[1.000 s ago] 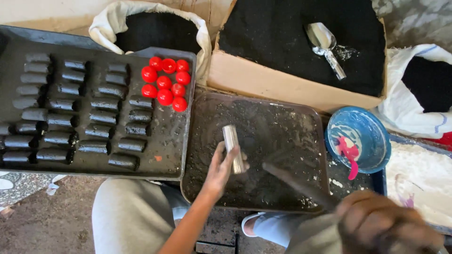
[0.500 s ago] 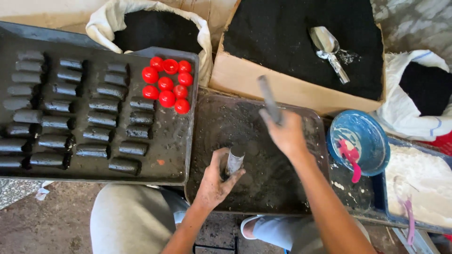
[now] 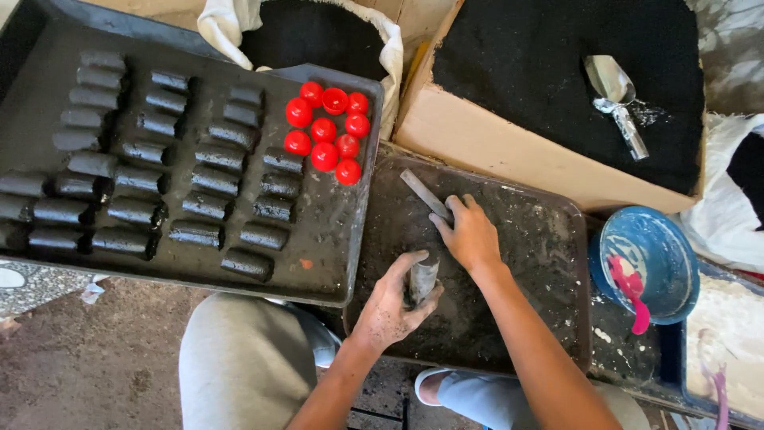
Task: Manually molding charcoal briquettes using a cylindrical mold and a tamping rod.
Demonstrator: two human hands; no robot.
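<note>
Since the earlier frame, right hand (image 3: pixel 471 232) has dropped from raised to directly over the tube, dark rod (image 3: pixel 424 193) pinched and angled toward 10 o'clock. Head view: left hand (image 3: pixel 395 300) wraps the upright metal tube (image 3: pixel 422 279) on the sooty tray (image 3: pixel 541 239). Red caps (image 3: pixel 327 132) at 11 o'clock; blue bowl (image 3: pixel 654 255) at 3 o'clock.

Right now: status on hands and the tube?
Left hand gripping metal tube upright on dark tray. Right hand holding rod at tube's top. Nothing in the way.
</note>
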